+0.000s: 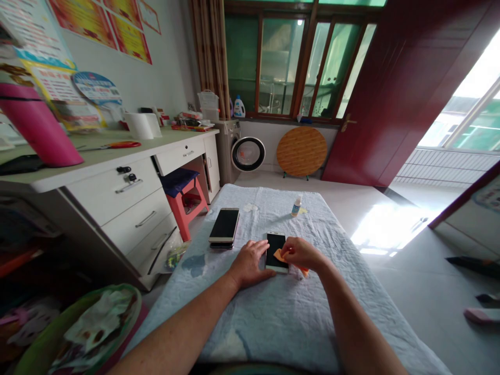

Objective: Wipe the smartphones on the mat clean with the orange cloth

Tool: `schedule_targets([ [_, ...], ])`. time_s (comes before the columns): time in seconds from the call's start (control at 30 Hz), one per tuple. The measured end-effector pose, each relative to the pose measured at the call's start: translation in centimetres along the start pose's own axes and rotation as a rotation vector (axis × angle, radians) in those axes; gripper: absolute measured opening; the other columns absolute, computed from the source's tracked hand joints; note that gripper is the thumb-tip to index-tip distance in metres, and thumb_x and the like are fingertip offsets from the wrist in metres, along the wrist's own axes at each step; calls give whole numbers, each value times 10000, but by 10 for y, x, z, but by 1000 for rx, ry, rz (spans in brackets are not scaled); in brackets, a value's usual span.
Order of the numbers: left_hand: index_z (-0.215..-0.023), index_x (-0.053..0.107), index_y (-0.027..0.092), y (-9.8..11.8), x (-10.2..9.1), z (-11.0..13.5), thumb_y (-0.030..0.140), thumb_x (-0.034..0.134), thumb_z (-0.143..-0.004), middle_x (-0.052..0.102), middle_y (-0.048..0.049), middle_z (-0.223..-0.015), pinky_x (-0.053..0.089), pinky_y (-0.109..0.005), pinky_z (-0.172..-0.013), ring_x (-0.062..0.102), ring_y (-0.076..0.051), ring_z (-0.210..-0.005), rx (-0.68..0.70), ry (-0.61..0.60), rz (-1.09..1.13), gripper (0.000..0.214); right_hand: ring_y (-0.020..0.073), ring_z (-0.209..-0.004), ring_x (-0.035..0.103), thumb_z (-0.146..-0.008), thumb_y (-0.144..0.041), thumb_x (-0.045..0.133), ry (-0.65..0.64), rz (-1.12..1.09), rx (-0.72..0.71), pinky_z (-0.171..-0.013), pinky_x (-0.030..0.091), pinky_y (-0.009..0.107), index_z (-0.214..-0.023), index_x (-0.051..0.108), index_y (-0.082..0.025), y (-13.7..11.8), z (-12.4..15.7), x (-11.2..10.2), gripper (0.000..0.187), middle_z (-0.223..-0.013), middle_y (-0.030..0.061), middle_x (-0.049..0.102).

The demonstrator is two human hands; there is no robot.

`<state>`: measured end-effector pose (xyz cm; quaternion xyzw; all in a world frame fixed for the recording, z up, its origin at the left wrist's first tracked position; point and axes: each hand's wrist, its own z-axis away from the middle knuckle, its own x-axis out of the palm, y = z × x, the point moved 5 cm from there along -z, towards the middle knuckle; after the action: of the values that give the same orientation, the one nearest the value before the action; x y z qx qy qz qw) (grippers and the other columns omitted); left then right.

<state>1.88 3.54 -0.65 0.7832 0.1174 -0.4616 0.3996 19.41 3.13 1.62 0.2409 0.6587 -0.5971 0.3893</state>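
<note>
A white-framed smartphone (276, 242) lies face up on the cloth-covered table (269, 323), its dark screen partly covered by my right hand. My right hand (300, 253) is closed on an orange cloth (279, 254), which touches the screen; a loose end hangs out below the fingers. Along the phone's left edge rests my left hand (252, 264), fingers stretched out and thumb near the bottom corner. Further left is a stack of smartphones (225, 225), a gold-framed one on top. A small spray bottle (296, 207) stands upright beyond the phone, slightly to the right.
At the left stands a white desk (117, 190) with a pink bottle (41, 125), a paper roll (142, 126) and scissors (117, 145). A red stool (183, 200) is beside it. A waste basket (135, 307) sits at lower left. A round wooden board (301, 151) leans on the far wall.
</note>
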Motion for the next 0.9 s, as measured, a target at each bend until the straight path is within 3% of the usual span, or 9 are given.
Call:
schedule_targets([
  [0.3, -1288, 553, 174, 4, -3, 0, 623, 723, -666, 528, -123, -1373, 370, -454, -1051, 481, -324, -1224, -2, -6, -4, 786, 106, -657, 555, -629, -102, 586, -188, -82, -88, -576, 400, 182, -735, 763, -210, -11, 17, -3, 233, -752, -3, 659],
  [0.43, -1295, 546, 200, 3, -3, -1, 610, 725, -667, 527, -112, -1376, 368, -466, -1046, 482, -323, -1224, -1, -4, -6, 771, 108, -655, 574, -638, -120, 603, -210, -171, -45, -579, 415, 181, -753, 757, -208, -4, 18, -2, 211, -748, -11, 672],
  [0.53, -1289, 551, 194, 3, -2, -1, 602, 735, -659, 526, -116, -1376, 368, -466, -1048, 480, -325, -1225, -3, -10, -7, 773, 129, -696, 604, -675, -142, 598, -54, -168, 14, -630, 444, 209, -799, 743, -198, 8, 11, -3, 199, -776, 1, 684],
  [0.67, -1294, 548, 180, 3, -3, -1, 584, 740, -661, 520, -118, -1382, 357, -457, -1066, 468, -325, -1239, -7, -14, -6, 775, 156, -764, 602, -760, -158, 551, 382, -56, -5, -732, 462, 268, -845, 718, -167, 20, -2, -9, 188, -865, 56, 655],
  [0.73, -1298, 545, 188, 3, -4, -2, 570, 747, -657, 519, -111, -1384, 352, -457, -1071, 465, -324, -1242, -3, -11, -5, 773, 168, -816, 603, -782, -149, 527, 505, -29, -48, -777, 462, 287, -874, 699, -159, 23, -8, -7, 195, -936, 79, 645],
  [0.9, -1302, 539, 203, 3, -3, -1, 507, 764, -644, 518, -93, -1384, 370, -450, -1056, 471, -316, -1233, 14, -5, 4, 759, 185, -907, 593, -831, -133, 459, 459, 72, -52, -850, 431, 307, -935, 653, -159, 29, -23, 8, 222, -969, 87, 671],
])
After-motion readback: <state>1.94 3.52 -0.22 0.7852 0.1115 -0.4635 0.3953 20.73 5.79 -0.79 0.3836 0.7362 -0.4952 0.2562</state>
